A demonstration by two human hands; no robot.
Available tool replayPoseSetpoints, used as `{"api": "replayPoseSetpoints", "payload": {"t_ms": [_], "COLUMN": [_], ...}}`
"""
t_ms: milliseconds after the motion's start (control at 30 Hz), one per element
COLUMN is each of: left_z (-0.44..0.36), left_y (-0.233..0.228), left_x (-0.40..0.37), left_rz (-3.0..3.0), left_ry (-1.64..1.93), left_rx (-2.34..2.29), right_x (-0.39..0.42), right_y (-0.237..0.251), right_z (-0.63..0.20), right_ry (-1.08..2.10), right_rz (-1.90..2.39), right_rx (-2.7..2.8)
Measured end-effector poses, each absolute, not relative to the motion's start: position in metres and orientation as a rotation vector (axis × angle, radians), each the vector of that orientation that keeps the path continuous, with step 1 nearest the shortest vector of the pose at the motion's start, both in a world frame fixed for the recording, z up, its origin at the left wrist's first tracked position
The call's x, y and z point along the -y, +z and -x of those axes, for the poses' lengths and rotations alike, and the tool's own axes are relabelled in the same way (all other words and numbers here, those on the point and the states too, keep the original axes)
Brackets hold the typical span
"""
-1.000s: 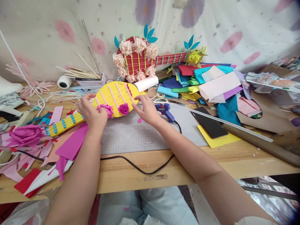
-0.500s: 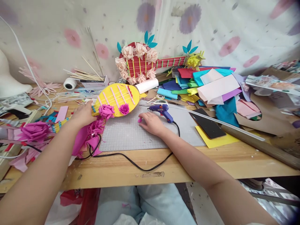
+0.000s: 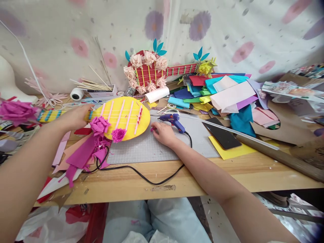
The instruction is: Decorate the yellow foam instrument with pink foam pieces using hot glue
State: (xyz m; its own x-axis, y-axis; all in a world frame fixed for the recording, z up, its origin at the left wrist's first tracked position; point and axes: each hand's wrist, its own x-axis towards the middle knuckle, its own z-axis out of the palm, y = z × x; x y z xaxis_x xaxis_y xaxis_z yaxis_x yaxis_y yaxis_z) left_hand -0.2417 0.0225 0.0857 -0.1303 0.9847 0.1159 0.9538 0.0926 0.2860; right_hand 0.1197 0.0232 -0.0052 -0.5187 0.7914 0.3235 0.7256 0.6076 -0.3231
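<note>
Nearest, a black cord [image 3: 141, 175] loops over the table [image 3: 227, 175] edge onto the grey cutting mat [image 3: 149, 148]. On that mat the right hand [image 3: 163, 132] lies palm down, fingers curled, fingertips [image 3: 153, 127] on a small pink scrap [image 3: 152, 129]; whether it pinches the scrap cannot be told. Just beyond it lies the blue glue gun [image 3: 173, 119]. Leftward, the left hand [image 3: 74, 116] grips the neck of the yellow paper guitar [image 3: 121, 116], whose round body lies between both hands. Farther back, a red paper guitar [image 3: 157, 71] leans on the flowered cloth.
</note>
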Motion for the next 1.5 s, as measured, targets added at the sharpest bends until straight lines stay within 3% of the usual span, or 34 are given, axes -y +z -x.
{"api": "replayPoseSetpoints", "payload": {"t_ms": [267,433,533,800,1000,1200,1267,1367,1500], "left_z": [0.243,0.240,0.232,0.186,0.156,0.146,0.140,0.130,0.127], "left_y": [0.111,0.124,0.134,0.153,0.166,0.189,0.191,0.175,0.127], "left_x": [-0.049,-0.074,-0.084,-0.098,-0.110,-0.117,-0.110,-0.094,-0.072], "left_rz": [-2.374,-2.415,-2.455,-2.819,-2.739,-3.108,-3.068,-2.766,-2.409], "left_ry": [0.126,0.430,0.531,0.378,0.477,0.249,0.379,0.981,1.734], "left_rx": [-2.115,-1.820,-1.660,-1.437,-1.342,-1.621,-1.807,-2.067,-1.915], "right_x": [-0.022,-0.022,-0.024,-0.033,-0.033,-0.032,-0.031,-0.029,-0.025], "right_y": [-0.003,-0.005,-0.007,0.000,0.004,-0.006,-0.009,-0.013,-0.017], "right_z": [-0.124,-0.126,-0.123,-0.115,-0.113,-0.103,-0.100,-0.096,-0.091], "right_ry": [0.316,0.498,0.746,1.557,1.714,1.705,1.682,1.656,1.653], "right_rz": [1.229,1.211,1.134,0.860,0.712,0.790,0.815,0.840,0.840], "right_rx": [2.357,2.181,1.955,1.442,1.424,1.303,1.268,1.237,1.201]}}
